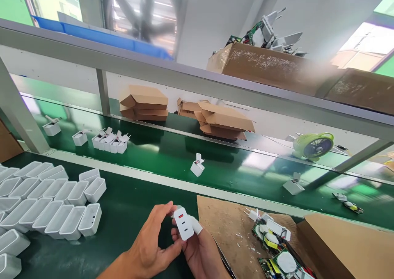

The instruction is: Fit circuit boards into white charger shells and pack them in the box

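Note:
In front of me is a white charger housing [184, 223], its face with one red port and two small dark slots turned up. My left hand [150, 240] is closed on its left side, index finger by the top end and thumb at the bottom end. My right hand [201, 246] grips it from the right and below; a white cover sits on one of its digits. To the right, several circuit boards [287, 262] with white and yellow parts lie on a cardboard sheet [227, 221]. Rows of open white cases [69, 221] stand on the green bench at the left.
Beyond a pale rail [147, 183], a green conveyor belt [163, 164] carries white cases with parts sticking out [111, 141]. Cardboard boxes [227, 119] and a green fan [314, 145] stand behind it. A shelf [172, 76] crosses above, bearing a box of boards [261, 63]. A cardboard box [353, 242] is at right.

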A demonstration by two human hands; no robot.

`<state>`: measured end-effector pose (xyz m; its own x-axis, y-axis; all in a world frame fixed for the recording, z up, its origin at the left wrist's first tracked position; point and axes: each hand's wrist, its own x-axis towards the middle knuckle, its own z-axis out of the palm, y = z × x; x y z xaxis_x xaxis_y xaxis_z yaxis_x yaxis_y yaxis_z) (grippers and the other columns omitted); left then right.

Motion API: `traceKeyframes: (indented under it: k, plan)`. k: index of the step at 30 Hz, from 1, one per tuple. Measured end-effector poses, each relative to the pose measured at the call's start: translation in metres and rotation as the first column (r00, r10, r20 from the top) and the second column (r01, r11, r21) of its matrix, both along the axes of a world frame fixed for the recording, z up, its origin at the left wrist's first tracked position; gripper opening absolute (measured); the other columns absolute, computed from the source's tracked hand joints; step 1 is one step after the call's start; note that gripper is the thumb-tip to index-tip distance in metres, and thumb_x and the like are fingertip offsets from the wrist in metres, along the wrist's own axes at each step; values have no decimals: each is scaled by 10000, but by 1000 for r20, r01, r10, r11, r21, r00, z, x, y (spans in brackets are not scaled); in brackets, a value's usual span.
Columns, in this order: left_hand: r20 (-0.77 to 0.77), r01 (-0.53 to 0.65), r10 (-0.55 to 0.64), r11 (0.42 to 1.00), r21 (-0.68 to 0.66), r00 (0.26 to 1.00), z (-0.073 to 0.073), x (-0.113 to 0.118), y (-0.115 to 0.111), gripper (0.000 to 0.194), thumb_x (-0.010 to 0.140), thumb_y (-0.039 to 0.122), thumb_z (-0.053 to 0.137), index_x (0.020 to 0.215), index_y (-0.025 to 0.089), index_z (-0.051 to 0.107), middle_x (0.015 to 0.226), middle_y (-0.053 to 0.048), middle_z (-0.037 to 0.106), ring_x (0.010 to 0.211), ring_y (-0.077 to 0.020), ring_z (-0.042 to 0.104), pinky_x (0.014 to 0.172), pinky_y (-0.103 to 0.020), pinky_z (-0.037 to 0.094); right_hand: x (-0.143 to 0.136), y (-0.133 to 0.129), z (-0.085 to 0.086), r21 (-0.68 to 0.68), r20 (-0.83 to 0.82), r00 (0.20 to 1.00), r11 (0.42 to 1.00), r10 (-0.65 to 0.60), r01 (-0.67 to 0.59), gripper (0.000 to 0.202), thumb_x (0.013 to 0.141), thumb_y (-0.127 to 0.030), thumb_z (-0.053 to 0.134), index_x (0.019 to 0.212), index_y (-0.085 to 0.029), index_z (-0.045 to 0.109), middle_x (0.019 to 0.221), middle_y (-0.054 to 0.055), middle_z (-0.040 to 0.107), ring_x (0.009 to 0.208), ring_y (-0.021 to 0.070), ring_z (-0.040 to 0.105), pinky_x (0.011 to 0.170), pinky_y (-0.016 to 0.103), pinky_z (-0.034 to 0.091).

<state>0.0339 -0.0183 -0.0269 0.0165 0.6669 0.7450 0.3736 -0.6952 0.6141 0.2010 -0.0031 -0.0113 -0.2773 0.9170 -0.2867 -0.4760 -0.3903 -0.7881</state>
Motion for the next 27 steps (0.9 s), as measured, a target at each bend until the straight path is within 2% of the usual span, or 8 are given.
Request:
traceKeyframes:
  k: [5,11,14,16,19,21,24,27]
  plan:
    - [3,0,0,1000,3,1000,-3,1,0,718,948,207,659,1582,222,322,1304,-173,683,1147,-307,711,970,-465,637,0,2,-1,39,14,1000,999,16,-17,384,861,-473,782,1078,-156,794,1078,130,810,891,270,767,870,426,632]
    - [-5,4,-4,999,34,1000,-1,5,1,721,940,161,630,1588,213,317,1332,-170,672,1199,-308,689,1001,-450,619,-1,3,7,96,-10,1000,995,-7,8,319,868,-462,779,1017,-180,795,966,100,805,845,286,761,842,461,631]
    - [-13,20,-19,1000,24,1000,-7,6,0,743,943,182,648,1599,215,301,1344,-175,664,1220,-322,672,1004,-458,610,4,2,1,141,75,997,990,-15,4,348,911,-500,728,1059,-187,770,1013,110,793,893,299,757,839,466,628]
    - [-54,7,-8,1000,-8,999,-12,6,-1,805,921,222,710,1606,218,288,1342,-180,662,1224,-350,657,1006,-488,598,9,3,-6,240,210,975,971,-76,25,348,923,-502,721,1107,-208,743,1088,116,777,945,301,750,846,460,628]
    - [-197,-28,5,994,-110,980,-15,6,4,830,873,171,728,1597,231,327,1368,-186,645,1233,-392,612,1020,-562,552,19,6,-11,537,462,845,843,-269,-26,285,870,-401,791,1098,-245,719,1159,108,739,971,281,731,864,425,625]
    - [-247,5,-77,960,-280,966,-10,11,14,725,831,100,688,1506,234,460,1350,-170,650,1205,-384,601,1009,-562,541,27,12,-8,670,567,725,730,-390,-131,273,857,-320,784,1111,-257,706,1087,84,725,881,249,721,816,393,630]
    - [-178,74,-208,823,-564,962,0,25,40,598,760,65,671,1335,211,593,1245,-135,670,1136,-335,611,998,-491,543,43,27,6,737,597,625,652,-503,-180,343,915,-299,696,1251,-262,639,984,55,718,822,232,725,773,377,644]
    - [-153,101,-259,754,-649,954,4,43,71,586,732,61,688,1301,185,625,1213,-120,675,1128,-303,622,1027,-437,521,76,46,21,800,577,492,573,-652,-179,396,952,-336,630,1337,-260,578,1111,88,716,936,249,736,847,406,644]
